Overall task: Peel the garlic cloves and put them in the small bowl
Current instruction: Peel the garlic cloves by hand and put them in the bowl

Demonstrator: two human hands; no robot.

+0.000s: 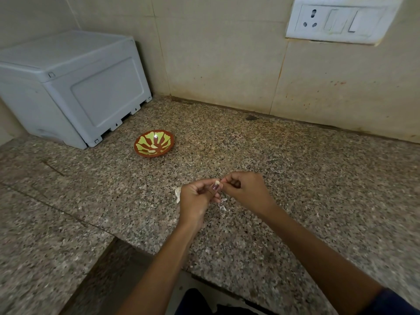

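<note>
Speckled granite tabletop [295, 178]: both hands [223, 192] pinched one small pale garlic clove [217, 183] together, mid-peel; dropping it into the distant small brown-and-green patterned bowl [154, 143] seemed next.

pale garlic clove [217, 183] pinched mid-air, small bowl [154, 143] upright on counter

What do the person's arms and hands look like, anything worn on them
Both forearms are bare, with no watch, bracelet or ring visible. The left hand has dark glittery polish on the thumbnail. The right hand shows no polish from here. A dark blue sleeve edge appears at the right upper arm.
</note>
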